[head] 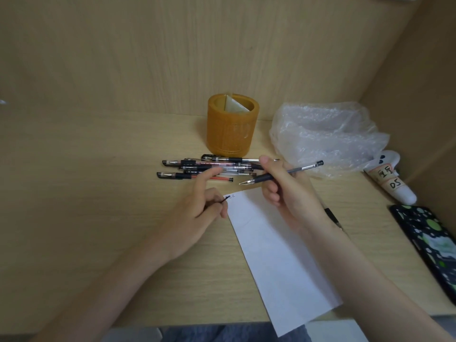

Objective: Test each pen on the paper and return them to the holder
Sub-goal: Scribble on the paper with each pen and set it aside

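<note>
A person's right hand [283, 191] is pinching an uncapped pen [281, 174] above the paper strip [278, 245], tip aimed left; the left hand [197, 215], fingers curled on what looks like its cap, is resting at the strip's marked corner. A short, light stroke on bare paper should suffice. The amber holder [232, 124] is standing behind a pile of capped pens [204, 169], with bubble wrap [328, 134] crowding the right.
</note>
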Demonstrator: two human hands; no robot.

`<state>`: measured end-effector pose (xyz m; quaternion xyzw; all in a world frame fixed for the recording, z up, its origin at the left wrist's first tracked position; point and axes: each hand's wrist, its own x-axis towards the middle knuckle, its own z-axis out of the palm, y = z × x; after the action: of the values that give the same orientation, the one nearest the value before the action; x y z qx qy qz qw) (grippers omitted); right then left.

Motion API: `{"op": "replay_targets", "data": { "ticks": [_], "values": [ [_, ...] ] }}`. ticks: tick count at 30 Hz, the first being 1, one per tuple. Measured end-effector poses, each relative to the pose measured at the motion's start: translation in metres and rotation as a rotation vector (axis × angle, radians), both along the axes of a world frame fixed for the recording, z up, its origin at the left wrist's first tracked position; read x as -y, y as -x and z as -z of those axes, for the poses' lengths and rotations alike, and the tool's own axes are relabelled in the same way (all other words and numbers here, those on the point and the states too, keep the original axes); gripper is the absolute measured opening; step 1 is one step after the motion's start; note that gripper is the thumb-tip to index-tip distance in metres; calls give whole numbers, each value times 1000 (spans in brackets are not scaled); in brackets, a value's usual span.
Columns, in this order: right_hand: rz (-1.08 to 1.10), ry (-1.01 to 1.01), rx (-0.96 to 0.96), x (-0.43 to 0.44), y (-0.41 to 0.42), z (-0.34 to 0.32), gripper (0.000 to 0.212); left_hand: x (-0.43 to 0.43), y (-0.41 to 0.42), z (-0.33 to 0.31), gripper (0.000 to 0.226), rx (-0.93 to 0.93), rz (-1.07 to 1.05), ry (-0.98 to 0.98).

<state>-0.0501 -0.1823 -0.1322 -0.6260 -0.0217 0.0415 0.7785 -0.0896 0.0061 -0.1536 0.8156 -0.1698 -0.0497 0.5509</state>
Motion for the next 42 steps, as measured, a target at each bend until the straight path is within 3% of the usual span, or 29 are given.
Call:
{"op": "replay_targets", "data": {
  "ticks": [4,13,15,18,19,25,37,40,42],
  "values": [
    [8,78,44,-6,13,-4,43,4,1,-6,67,-15,79,28],
    [-33,158,122,-14,22,-2,38,7,6,-15,72,-10,97,0],
    [-54,171,135,-15,24,-1,36,8,6,-15,59,-17,94,0],
    [-63,136,162,-13,26,-1,24,6,7,-16,14,8,-2,-43],
    [-77,125,163,-13,27,-2,18,5,8,-15,12,16,-36,-45],
    [-99,84,174,-12,31,-1,30,16,13,-16,29,128,-97,-148],
    [35,151,126,-6,25,9,34,25,6,-18,30,8,-6,-261],
    [165,304,96,20,10,-5,39,15,-5,-18,38,127,-95,-409],
    [217,643,89,46,2,-17,39,-3,-17,-11,23,294,-227,-529]
  ]
}}
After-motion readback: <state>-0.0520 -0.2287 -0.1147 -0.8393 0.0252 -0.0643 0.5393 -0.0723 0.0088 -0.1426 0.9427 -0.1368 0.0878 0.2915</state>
